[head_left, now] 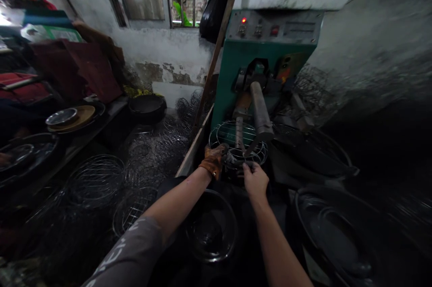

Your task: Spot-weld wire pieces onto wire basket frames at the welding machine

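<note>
A round wire basket (225, 133) of thin shiny metal sits tilted around the lower arm of a green spot welder (222, 89). My left hand (214, 159), in a worn brown glove, is closed on the basket's near left side. Bare, my right hand (255, 181) pinches the near rim a little to the right, thumb on top. What lies between the hands is dark and hard to make out. Above the basket, the welder's thick grey cylindrical arm (261, 114) reaches toward me. A red lamp (243, 20) glows on the control panel.
Below my arms sits a round shiny-rimmed basin (216, 255). Wire racks (96, 179) pile up on the left. A dark tub (300, 201) stands at the right. A wooden board (195, 143) leans beside the welder. At far left, a person's hand (5, 159) shows near a tub.
</note>
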`<state>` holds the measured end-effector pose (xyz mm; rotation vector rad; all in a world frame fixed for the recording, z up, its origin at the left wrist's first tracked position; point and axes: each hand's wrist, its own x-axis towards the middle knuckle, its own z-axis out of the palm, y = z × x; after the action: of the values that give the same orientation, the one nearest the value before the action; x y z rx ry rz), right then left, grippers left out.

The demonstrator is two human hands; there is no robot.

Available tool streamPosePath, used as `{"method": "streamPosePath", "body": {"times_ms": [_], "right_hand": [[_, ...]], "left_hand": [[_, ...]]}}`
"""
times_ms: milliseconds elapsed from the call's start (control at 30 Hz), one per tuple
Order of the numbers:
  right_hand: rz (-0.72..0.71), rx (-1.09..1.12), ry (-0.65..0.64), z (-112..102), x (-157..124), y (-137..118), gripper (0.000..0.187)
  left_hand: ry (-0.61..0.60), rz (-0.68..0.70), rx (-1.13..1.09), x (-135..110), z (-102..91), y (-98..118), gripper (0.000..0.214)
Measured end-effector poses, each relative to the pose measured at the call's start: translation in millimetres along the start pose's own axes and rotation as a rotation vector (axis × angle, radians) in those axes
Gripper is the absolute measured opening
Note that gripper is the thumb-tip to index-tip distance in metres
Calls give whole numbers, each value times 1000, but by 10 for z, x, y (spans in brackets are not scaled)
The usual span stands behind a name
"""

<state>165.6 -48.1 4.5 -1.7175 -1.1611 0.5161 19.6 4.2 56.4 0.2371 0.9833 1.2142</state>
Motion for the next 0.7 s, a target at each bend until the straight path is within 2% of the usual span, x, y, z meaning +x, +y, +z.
{"method": "streamPosePath", "body": {"times_ms": [100,300,500,700], "right_hand": [[-45,-76,34,3,15,18,50],[-57,-110,45,4,17,44,49],[-51,-130,43,-2,-8,41,45],[-74,-180,77,11,-18,23,44]], "left_hand": [[58,5,-9,43,22,-40,42],[-2,-3,-25,115,-1,-141,51],[13,72,-27,100,-17,-161,34],[91,0,-32,34,105,-98,28]]}}
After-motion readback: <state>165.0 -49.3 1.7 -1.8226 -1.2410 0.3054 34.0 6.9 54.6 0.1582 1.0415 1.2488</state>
